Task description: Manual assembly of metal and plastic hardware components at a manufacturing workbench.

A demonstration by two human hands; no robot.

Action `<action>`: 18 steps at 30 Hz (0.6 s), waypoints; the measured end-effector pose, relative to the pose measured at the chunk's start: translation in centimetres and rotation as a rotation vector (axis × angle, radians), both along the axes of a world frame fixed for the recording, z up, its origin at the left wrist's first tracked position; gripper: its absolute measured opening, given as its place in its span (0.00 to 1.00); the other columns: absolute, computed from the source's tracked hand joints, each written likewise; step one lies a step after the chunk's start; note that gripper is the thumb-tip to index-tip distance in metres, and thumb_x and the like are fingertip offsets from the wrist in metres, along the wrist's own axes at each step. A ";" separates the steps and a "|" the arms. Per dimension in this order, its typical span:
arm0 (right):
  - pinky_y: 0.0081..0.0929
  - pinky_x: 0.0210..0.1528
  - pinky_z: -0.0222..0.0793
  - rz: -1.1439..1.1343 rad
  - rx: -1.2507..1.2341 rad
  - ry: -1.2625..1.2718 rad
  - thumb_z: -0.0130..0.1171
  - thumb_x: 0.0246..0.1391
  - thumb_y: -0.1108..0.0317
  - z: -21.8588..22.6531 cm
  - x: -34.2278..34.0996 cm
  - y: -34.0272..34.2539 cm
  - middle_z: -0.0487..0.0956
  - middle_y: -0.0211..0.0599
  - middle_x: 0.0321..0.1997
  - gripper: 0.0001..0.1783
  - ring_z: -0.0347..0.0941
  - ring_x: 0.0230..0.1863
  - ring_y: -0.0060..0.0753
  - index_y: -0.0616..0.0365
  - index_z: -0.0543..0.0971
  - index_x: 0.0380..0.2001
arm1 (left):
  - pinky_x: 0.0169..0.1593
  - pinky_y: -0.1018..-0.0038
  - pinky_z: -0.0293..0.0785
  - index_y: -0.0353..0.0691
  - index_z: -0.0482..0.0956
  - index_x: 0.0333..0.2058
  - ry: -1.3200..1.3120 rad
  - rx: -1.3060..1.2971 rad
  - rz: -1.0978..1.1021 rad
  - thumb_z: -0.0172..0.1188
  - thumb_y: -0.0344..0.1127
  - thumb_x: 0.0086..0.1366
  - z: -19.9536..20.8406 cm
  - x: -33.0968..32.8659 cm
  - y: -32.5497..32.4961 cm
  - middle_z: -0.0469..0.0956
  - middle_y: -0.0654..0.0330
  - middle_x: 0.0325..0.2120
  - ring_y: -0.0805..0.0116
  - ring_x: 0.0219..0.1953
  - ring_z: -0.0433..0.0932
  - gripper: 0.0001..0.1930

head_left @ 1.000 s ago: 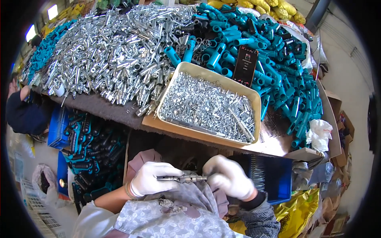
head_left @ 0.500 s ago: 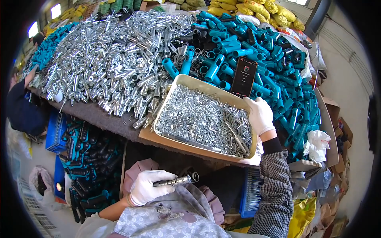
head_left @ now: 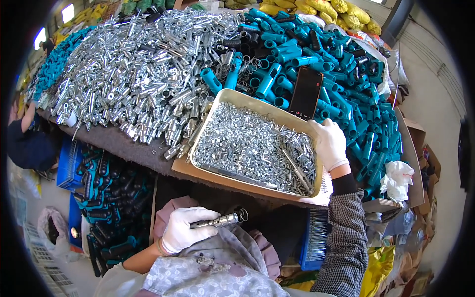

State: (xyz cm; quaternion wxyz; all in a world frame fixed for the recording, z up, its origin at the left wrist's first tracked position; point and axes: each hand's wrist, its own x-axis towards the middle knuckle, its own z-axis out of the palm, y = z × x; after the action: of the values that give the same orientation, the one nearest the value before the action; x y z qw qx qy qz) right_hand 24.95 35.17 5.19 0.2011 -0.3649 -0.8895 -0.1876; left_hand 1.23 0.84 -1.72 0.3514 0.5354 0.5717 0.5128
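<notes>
Low in front of me, my left hand [head_left: 188, 230], in a white glove, closes around a silver metal cylinder [head_left: 216, 221] with holes in its side. A thin coil spring [head_left: 243, 215] sticks out from the cylinder's right end. My right hand [head_left: 330, 142], also gloved, is at the far right corner of a cream tray [head_left: 257, 105], its fingers bent over the rim just below a dark phone [head_left: 306, 93]. Its fingertips are partly hidden. Small metal pieces [head_left: 237, 141] fill the tray, with thin pins [head_left: 302, 148] and a longer metal rod [head_left: 297, 172] at the right.
Silver metal tubes [head_left: 133, 74] form a big heap behind and left. Teal plastic housings [head_left: 366, 119] pile up at right. Below the table are a blue crate [head_left: 69, 166], black-and-teal handles [head_left: 106, 208] and a blue box of pins [head_left: 314, 237]. Another person [head_left: 29, 143] is at far left.
The phone's screen has gone from a lit display to mostly dark. My right hand has shifted slightly and stays by the tray's corner. My left hand still holds the cylinder.
</notes>
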 end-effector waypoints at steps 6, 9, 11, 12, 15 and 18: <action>0.38 0.40 0.73 0.039 0.025 -0.008 0.58 0.47 0.76 -0.1 -0.8 0.4 0.74 0.40 0.34 0.22 0.74 0.39 0.45 0.46 0.83 0.46 | 0.38 0.78 0.74 0.32 0.83 0.43 -0.016 -0.034 0.018 0.73 0.29 0.53 0.0 0.2 -0.6 0.83 0.58 0.32 0.73 0.33 0.80 0.17; 0.38 0.40 0.73 0.028 0.027 -0.022 0.57 0.47 0.76 0.1 -0.9 0.3 0.74 0.40 0.33 0.22 0.74 0.39 0.45 0.46 0.84 0.46 | 0.38 0.78 0.74 0.32 0.83 0.42 -0.003 -0.040 0.024 0.73 0.29 0.53 -0.1 0.1 -0.7 0.82 0.58 0.32 0.73 0.32 0.80 0.17; 0.38 0.40 0.73 0.035 0.023 -0.012 0.57 0.48 0.76 0.1 -0.8 0.4 0.75 0.40 0.33 0.21 0.74 0.39 0.45 0.46 0.84 0.46 | 0.38 0.78 0.74 0.32 0.83 0.42 -0.004 -0.022 0.026 0.73 0.29 0.54 0.0 0.0 -0.7 0.82 0.58 0.32 0.73 0.32 0.80 0.17; 0.38 0.40 0.73 0.040 0.020 -0.003 0.57 0.48 0.76 0.1 -0.7 0.4 0.75 0.40 0.33 0.21 0.74 0.39 0.45 0.46 0.84 0.46 | 0.37 0.78 0.74 0.32 0.83 0.42 -0.006 -0.005 0.027 0.73 0.29 0.54 0.0 0.0 -0.6 0.82 0.58 0.32 0.74 0.32 0.79 0.17; 0.39 0.40 0.73 0.039 0.022 -0.005 0.57 0.48 0.75 0.0 -0.2 0.3 0.75 0.40 0.33 0.21 0.74 0.39 0.45 0.45 0.84 0.46 | 0.37 0.78 0.74 0.32 0.83 0.42 -0.016 -0.003 0.022 0.73 0.30 0.54 0.0 0.0 -0.5 0.82 0.58 0.31 0.74 0.32 0.79 0.17; 0.39 0.40 0.73 0.022 0.016 -0.023 0.57 0.48 0.75 -0.1 -0.1 0.3 0.74 0.40 0.33 0.21 0.74 0.39 0.45 0.45 0.83 0.46 | 0.37 0.79 0.74 0.32 0.83 0.43 -0.027 -0.013 0.023 0.73 0.30 0.54 -0.4 0.0 -0.5 0.82 0.58 0.31 0.75 0.32 0.79 0.17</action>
State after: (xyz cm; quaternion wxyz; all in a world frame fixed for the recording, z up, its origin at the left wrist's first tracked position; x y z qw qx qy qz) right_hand 24.88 35.47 5.07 0.1956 -0.3511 -0.8943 -0.1968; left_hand 1.25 0.35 -2.11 0.3569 0.5195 0.5764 0.5201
